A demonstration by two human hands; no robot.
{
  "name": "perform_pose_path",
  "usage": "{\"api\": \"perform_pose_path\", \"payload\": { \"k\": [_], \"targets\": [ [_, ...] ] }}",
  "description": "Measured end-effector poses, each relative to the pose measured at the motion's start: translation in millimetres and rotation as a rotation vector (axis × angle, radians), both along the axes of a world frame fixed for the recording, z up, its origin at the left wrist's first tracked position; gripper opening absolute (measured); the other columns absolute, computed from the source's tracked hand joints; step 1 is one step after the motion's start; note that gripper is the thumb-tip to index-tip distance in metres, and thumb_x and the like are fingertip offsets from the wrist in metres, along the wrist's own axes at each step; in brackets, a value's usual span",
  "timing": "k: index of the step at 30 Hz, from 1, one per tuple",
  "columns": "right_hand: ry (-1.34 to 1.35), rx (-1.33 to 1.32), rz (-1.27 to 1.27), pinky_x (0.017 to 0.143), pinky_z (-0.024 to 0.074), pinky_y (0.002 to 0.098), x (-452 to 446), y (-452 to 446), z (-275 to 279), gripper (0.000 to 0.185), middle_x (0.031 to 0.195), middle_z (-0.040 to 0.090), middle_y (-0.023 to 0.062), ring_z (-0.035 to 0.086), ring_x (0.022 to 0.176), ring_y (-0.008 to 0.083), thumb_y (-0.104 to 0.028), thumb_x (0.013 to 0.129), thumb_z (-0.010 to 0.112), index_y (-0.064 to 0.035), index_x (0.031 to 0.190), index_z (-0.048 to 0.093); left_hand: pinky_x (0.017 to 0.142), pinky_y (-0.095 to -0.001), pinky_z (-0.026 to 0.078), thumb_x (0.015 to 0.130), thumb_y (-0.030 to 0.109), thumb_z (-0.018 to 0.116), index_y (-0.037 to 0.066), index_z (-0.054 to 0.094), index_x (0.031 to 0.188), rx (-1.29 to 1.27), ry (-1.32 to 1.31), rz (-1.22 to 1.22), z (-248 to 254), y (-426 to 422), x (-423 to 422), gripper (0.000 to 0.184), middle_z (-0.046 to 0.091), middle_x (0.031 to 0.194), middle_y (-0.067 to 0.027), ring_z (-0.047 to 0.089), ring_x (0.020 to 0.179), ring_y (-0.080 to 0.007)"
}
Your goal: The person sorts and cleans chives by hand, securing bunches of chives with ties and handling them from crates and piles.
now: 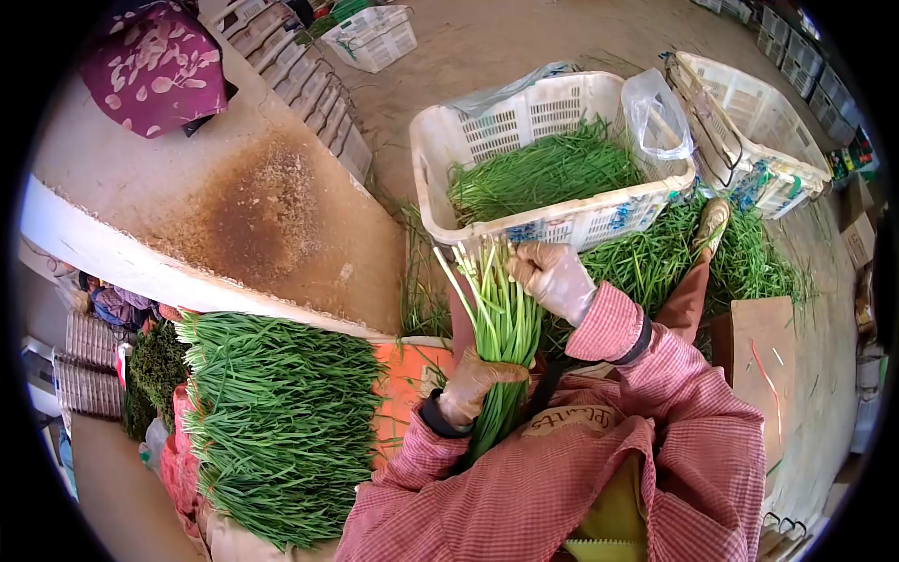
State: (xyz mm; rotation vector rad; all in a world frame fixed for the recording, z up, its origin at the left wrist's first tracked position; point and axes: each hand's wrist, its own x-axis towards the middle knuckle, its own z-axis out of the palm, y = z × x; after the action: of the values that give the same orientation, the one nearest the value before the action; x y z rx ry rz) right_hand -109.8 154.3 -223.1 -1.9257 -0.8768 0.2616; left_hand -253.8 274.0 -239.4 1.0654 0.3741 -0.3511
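A bunch of green chives (506,323) stands nearly upright before my body, its pale stem ends up and its leaves running down towards my lap. My left hand (478,386), in a thin see-through glove, is closed around the middle of the bunch. At its upper right edge, my right hand (554,279), gloved too, has its fingers curled against the pale stem ends. Left of my left hand, a large stack of chives (281,421) lies with leaves to the right, partly over an orange sheet (405,389).
A white plastic crate (435,178) with loose chives is just ahead, a clear bag (655,117) over its rim. Another crate (777,117) stands to its right. Loose chives (637,272) cover the floor by my foot. A stained slab (346,244) is at left, a cardboard box (763,375) at right.
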Motion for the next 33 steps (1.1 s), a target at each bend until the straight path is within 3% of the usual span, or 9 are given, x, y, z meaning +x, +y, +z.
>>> {"api": "perform_pose_path", "payload": {
  "k": [4,8,11,16,18,24,27,29,33],
  "targets": [
    [0.620,0.467,-0.585,0.046,0.0400,0.0171,58.8,-29.1,-1.7,0.016,0.062,0.054,0.0048,0.045,0.048,0.0090,-0.011,0.085,0.050,0.0021,0.084,0.058,0.068,-0.0274,0.049,0.065,-0.009,0.065,0.000,0.057,0.100,0.050,-0.025,-0.099,-0.2,-19.0,0.9,0.037,0.062,0.086,-0.0082,0.060,0.077,-0.0171],
    [0.316,0.444,-0.413,0.056,0.0465,0.0219,92.5,-91.9,-14.8,0.028,0.094,0.060,0.0094,0.053,0.061,0.0148,-0.006,0.081,0.056,-0.0027,0.109,0.054,0.068,-0.0265,0.048,0.065,-0.008,0.065,0.000,0.057,0.100,0.062,-0.038,-0.121,-3.0,-28.3,2.4,0.037,0.062,0.086,-0.0071,0.059,0.075,-0.0146],
    [-0.583,-0.116,-0.499,0.088,0.0397,0.0304,50.8,-102.6,16.8,0.039,0.127,0.042,0.0121,0.045,0.106,0.0257,-0.011,0.071,0.065,-0.0094,0.109,0.057,0.068,-0.0261,0.048,0.064,-0.008,0.065,0.000,0.058,0.097,0.048,-0.009,-0.108,0.1,-36.8,9.3,0.035,0.062,0.086,-0.0069,0.058,0.074,-0.0134],
    [-0.535,-0.344,-0.068,0.101,0.0245,0.0397,-24.0,-83.8,32.5,0.035,0.134,0.034,0.0088,0.020,0.127,0.0273,-0.033,0.066,0.067,-0.0106,0.093,0.065,0.068,-0.0261,0.049,0.064,-0.008,0.065,0.000,0.058,0.096,0.162,0.025,-0.166,-3.9,-53.1,12.6,0.034,0.062,0.086,-0.0064,0.058,0.075,-0.0133],
    [-0.546,-0.292,-0.059,0.100,0.0277,0.0389,-11.5,-87.5,18.8,0.026,0.128,0.041,0.0102,0.028,0.124,0.0247,-0.027,0.068,0.067,-0.0105,0.088,0.066,0.068,-0.0265,0.049,0.064,-0.008,0.065,-0.001,0.058,0.098,0.092,0.053,-0.166,2.7,-58.4,13.7,0.036,0.062,0.087,-0.0067,0.058,0.076,-0.0143],
    [-0.421,-0.048,-0.689,0.087,0.0427,0.0347,92.5,-150.9,5.1,0.013,0.112,0.057,0.0062,0.042,0.114,0.0192,-0.015,0.076,0.063,-0.0070,0.085,0.067,0.068,-0.0269,0.049,0.062,-0.009,0.066,-0.002,0.055,0.104,0.052,0.086,-0.216,-1.7,-60.2,17.2,0.044,0.061,0.090,-0.0072,0.058,0.077,-0.0155],
    [-0.354,-0.136,-0.261,0.106,0.0139,0.0464,44.0,-124.2,48.3,0.078,0.140,0.024,0.0079,0.015,0.130,0.0327,-0.029,0.062,0.073,-0.0178,0.130,0.037,0.069,-0.0267,0.048,0.060,-0.010,0.066,-0.001,0.056,0.104,0.055,0.071,-0.281,-4.7,-58.2,26.1,0.046,0.061,0.090,-0.0062,0.058,0.077,-0.0149],
    [-0.330,-0.078,0.032,0.105,0.0174,0.0461,40.0,-105.2,34.6,0.092,0.140,0.023,0.0129,0.013,0.129,0.0380,-0.038,0.053,0.077,-0.0148,0.131,0.034,0.070,-0.0265,0.048,0.060,-0.011,0.066,-0.001,0.056,0.103,0.068,0.084,-0.295,-5.0,-60.5,29.1,0.046,0.061,0.090,-0.0058,0.057,0.077,-0.0145],
    [0.120,-0.268,-0.070,0.092,0.0390,0.0362,47.9,-70.5,18.5,0.034,0.096,0.062,0.0128,0.057,0.094,0.0223,-0.026,0.074,0.065,-0.0038,0.099,0.059,0.072,-0.0257,0.046,0.058,-0.012,0.065,0.000,0.057,0.102,0.076,0.095,-0.276,-1.6,-71.7,29.3,0.046,0.061,0.089,-0.0043,0.056,0.077,-0.0136]
  ]
}}
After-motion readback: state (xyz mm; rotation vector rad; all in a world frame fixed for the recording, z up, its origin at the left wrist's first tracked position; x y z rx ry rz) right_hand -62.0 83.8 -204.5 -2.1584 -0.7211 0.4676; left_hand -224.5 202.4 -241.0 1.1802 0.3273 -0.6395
